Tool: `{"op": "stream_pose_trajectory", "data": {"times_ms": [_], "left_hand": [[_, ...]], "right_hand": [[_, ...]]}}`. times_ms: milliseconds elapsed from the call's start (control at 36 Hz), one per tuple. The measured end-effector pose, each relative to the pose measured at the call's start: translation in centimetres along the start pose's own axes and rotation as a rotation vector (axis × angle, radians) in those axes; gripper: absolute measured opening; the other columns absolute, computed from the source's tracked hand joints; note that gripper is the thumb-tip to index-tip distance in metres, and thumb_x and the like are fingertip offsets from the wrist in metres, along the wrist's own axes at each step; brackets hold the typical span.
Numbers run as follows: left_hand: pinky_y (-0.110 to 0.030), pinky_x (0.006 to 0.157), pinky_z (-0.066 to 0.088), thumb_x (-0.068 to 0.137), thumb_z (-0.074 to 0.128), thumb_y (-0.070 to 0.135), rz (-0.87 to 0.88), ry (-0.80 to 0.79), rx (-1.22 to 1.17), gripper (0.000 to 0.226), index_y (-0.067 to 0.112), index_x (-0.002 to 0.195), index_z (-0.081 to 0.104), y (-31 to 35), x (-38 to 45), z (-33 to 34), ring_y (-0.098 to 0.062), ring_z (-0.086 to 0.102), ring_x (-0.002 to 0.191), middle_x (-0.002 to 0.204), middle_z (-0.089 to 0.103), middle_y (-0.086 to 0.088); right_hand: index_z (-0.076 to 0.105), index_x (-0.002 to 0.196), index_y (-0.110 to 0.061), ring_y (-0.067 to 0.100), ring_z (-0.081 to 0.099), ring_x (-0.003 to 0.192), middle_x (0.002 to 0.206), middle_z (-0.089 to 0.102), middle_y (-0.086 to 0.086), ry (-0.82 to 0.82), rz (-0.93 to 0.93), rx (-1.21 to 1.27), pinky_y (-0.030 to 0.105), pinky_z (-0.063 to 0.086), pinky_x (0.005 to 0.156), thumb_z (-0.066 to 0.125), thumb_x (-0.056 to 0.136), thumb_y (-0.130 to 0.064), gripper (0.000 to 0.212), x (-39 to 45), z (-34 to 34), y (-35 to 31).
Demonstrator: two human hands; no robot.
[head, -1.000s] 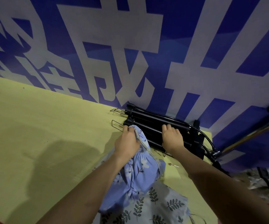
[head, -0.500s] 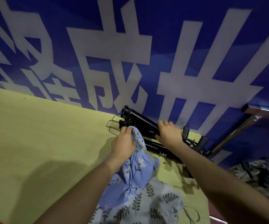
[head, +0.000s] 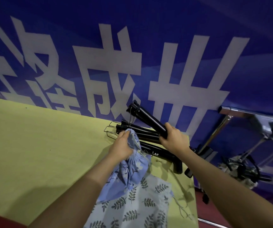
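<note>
Left hand [head: 121,146] grips blue bag [head: 133,163]; right hand [head: 171,139] holds black tube [head: 146,117].

A black folded stand [head: 147,118] tilts upward beside a bunched blue floral drawstring bag [head: 132,167].

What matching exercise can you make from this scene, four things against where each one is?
Things:
1. blue bag
2. raised pole
3. leaf cloth
4. wire hangers

Places:
A. held in the right grip
B. flat on the table, nearest the person
C. held in the left grip
D. at the table's far edge, by the wall

Pairs: 1-C, 2-A, 3-B, 4-D
</note>
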State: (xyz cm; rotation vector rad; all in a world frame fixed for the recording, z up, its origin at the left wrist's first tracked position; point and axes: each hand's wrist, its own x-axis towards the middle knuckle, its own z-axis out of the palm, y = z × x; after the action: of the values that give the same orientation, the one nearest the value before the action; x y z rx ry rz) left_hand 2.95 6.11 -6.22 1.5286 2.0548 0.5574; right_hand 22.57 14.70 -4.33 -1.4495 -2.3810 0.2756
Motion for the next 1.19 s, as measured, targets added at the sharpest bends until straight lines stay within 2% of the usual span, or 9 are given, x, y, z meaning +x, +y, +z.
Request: {"op": "stream_pose_trajectory", "data": {"times_ms": [111,222,361,444,556,694,861,1000,1194], "left_hand": [[-0.024,0.089,0.043,0.084,0.062,0.002,-0.022,-0.016,-0.082,0.084,0.011,0.151,0.013,0.4,-0.8,0.0,-0.024,0.027,0.141,0.158,0.011,-0.004],[-0.029,0.103,0.038,0.083,0.064,0.003,-0.028,0.001,-0.095,0.085,0.01,0.151,0.013,0.9,-1.6,-0.3,-0.024,0.021,0.144,0.159,0.011,-0.005],[-0.028,0.094,0.041,0.076,0.069,-0.001,0.0,-0.01,-0.134,0.075,0.008,0.142,0.034,0.6,-2.3,-0.7,-0.028,0.035,0.137,0.153,0.023,-0.006],[-0.03,0.101,0.042,0.071,0.075,-0.003,-0.045,-0.052,-0.176,0.102,0.013,0.152,0.014,-0.2,-3.1,-0.7,-0.023,0.025,0.144,0.16,0.01,0.0],[-0.028,0.101,0.04,0.075,0.072,-0.004,-0.057,-0.065,-0.158,0.106,0.016,0.152,0.003,-0.4,-4.4,-1.1,-0.02,0.015,0.146,0.16,0.0,0.002],[-0.024,0.076,0.045,0.077,0.064,-0.008,-0.02,-0.129,0.08,0.103,0.02,0.152,0.0,0.4,-4.9,-1.8,-0.024,0.026,0.143,0.16,-0.005,0.008],[-0.036,0.089,0.049,0.079,0.056,-0.005,0.012,-0.15,0.319,0.099,0.026,0.152,-0.002,2.1,-4.6,-1.5,-0.034,0.018,0.143,0.16,-0.003,0.013],[-0.033,0.11,0.034,0.074,0.069,0.005,0.13,-0.125,0.176,0.095,0.016,0.152,0.016,2.6,-3.9,-1.1,-0.026,0.026,0.14,0.157,0.019,-0.002],[-0.034,0.086,0.027,0.08,0.064,0.042,0.161,0.17,0.308,0.049,0.022,0.124,0.053,2.8,-3.3,0.0,-0.026,0.038,0.113,0.119,0.054,0.001]], "right_hand": [[0.045,0.112,-0.021,0.023,0.062,0.083,0.097,0.065,0.002,0.014,-0.011,0.02,0.038,0.054,0.065,0.058,0.086,-0.033,0.031,-1.7,-1.4,0.7],[0.047,0.116,-0.022,0.022,0.062,0.082,0.095,0.064,0.0,-0.021,-0.05,0.012,0.027,0.042,0.06,0.061,0.085,-0.031,0.035,-3.5,-2.7,1.3],[0.049,0.114,-0.022,0.028,0.063,0.084,0.093,0.066,0.003,-0.125,-0.104,-0.092,0.035,0.051,0.064,0.059,0.084,-0.034,0.034,-5.2,-2.5,1.7],[0.049,0.117,-0.027,0.027,0.064,0.085,0.096,0.069,0.001,-0.166,-0.143,-0.113,0.036,0.053,0.067,0.057,0.084,-0.037,0.036,-6.1,-1.6,2.1],[0.047,0.115,-0.026,0.03,0.063,0.084,0.096,0.067,0.003,-0.232,-0.183,-0.184,0.036,0.053,0.068,0.055,0.082,-0.034,0.035,-6.9,-1.0,2.2],[0.045,0.118,-0.023,0.029,0.062,0.089,0.105,0.063,0.004,-0.263,-0.305,-0.385,0.034,0.047,0.066,0.051,0.085,-0.027,0.035,-6.9,-0.4,1.2],[0.044,0.127,-0.015,0.033,0.054,0.109,0.12,0.055,0.01,-0.206,-0.417,-0.649,0.041,0.038,0.09,0.054,0.087,-0.017,0.041,-5.3,-0.8,-1.3],[0.067,0.076,-0.014,0.026,0.06,0.06,0.065,0.062,0.004,-0.002,-0.61,-0.816,0.039,0.035,0.073,0.086,0.049,-0.023,0.034,-3.4,-1.5,-3.1],[0.065,0.076,-0.012,0.023,0.057,0.06,0.063,0.057,0.001,0.264,-0.809,-0.796,0.05,0.031,0.092,0.075,0.067,-0.012,0.014,-1.8,-2.6,-4.8]]}}
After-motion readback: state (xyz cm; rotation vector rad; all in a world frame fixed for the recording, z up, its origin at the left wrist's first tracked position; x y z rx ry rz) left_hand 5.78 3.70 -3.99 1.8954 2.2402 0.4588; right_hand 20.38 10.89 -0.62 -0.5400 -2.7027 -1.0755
